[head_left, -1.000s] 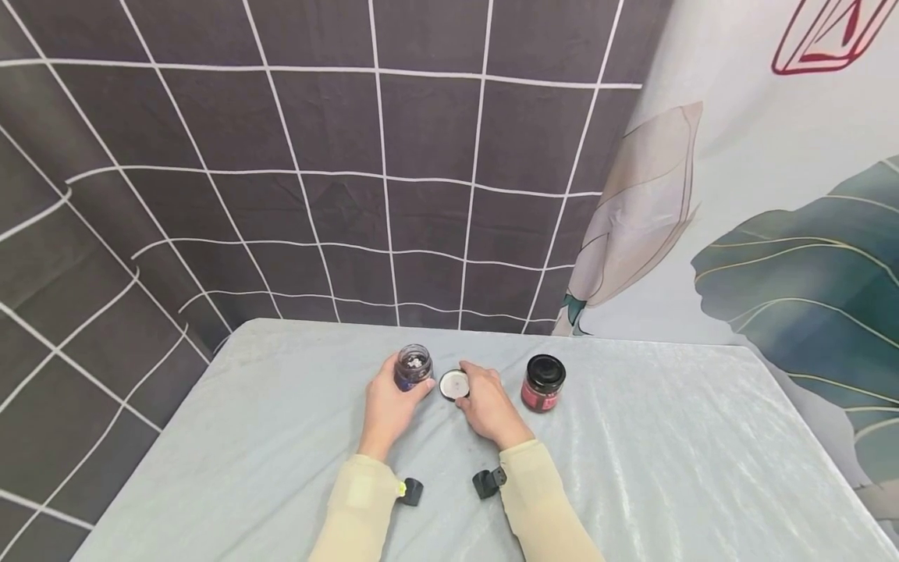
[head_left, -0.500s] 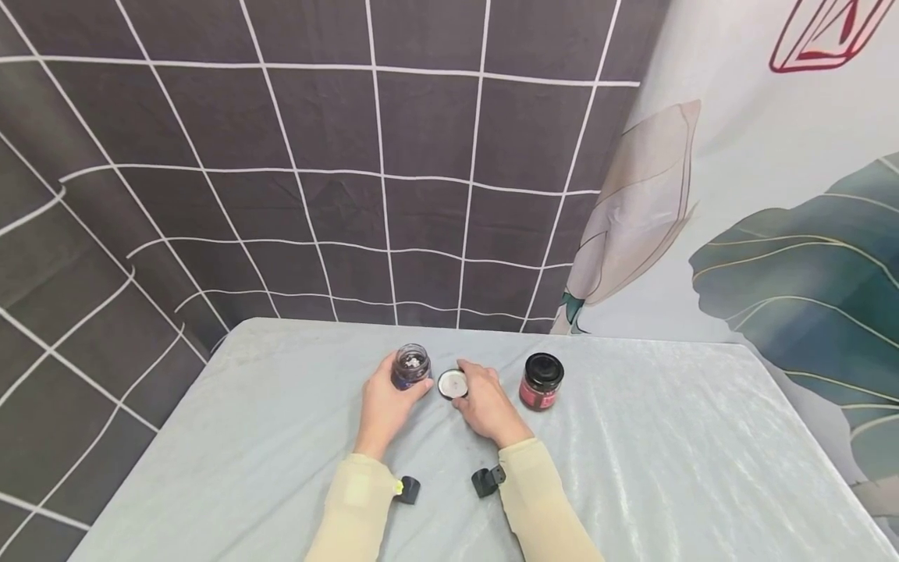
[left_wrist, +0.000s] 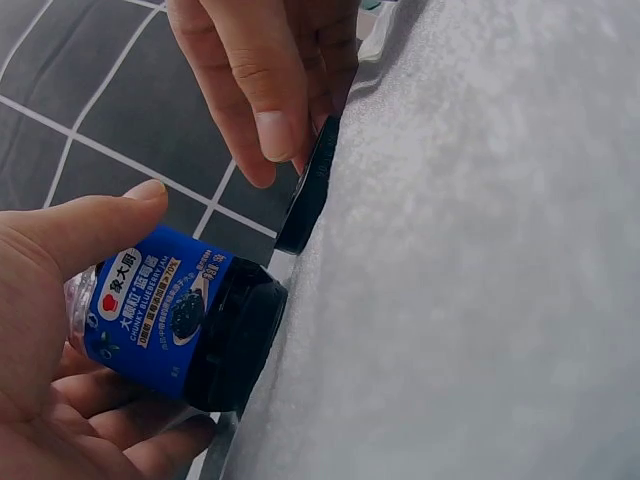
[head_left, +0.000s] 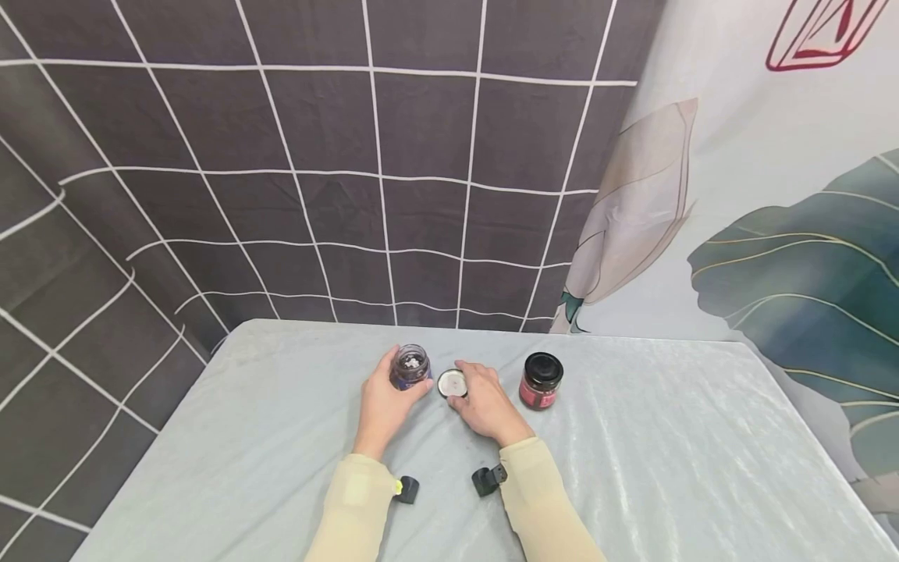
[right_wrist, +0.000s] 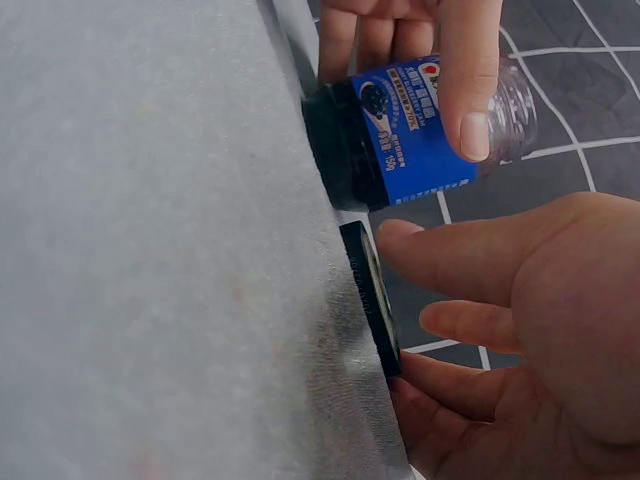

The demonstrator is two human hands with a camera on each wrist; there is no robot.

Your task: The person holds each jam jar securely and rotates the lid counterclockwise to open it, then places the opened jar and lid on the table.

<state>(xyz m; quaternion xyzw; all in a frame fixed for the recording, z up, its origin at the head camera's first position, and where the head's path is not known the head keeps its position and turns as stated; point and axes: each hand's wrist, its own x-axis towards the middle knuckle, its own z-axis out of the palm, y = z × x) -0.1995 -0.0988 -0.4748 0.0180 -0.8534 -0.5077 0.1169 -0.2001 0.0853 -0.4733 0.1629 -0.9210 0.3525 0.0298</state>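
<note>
My left hand (head_left: 382,404) grips a glass jar of blueberry jam (head_left: 410,361), its thumb on the near side and the fingers round the far side. The jar is uncapped and stands upright on the table; dark jam with a few pale bits shows inside. A blue label faces me in the left wrist view, on the jam jar (left_wrist: 165,315). To its right the round lid (head_left: 452,383) lies on the cloth, pale inner side up. My right hand (head_left: 488,404) holds that lid by its edge between thumb and fingers, as the lid (right_wrist: 372,300) shows in the right wrist view.
A second jar (head_left: 541,382), with a black lid on and a red label, stands right of my right hand. A pale cloth covers the table (head_left: 667,437). A dark gridded curtain (head_left: 337,211) hangs behind, a leaf-patterned one (head_left: 794,257) at right.
Hardly anything differs. Both hands keep their places at the jar and the lid; the whole head view has shifted very slightly.
</note>
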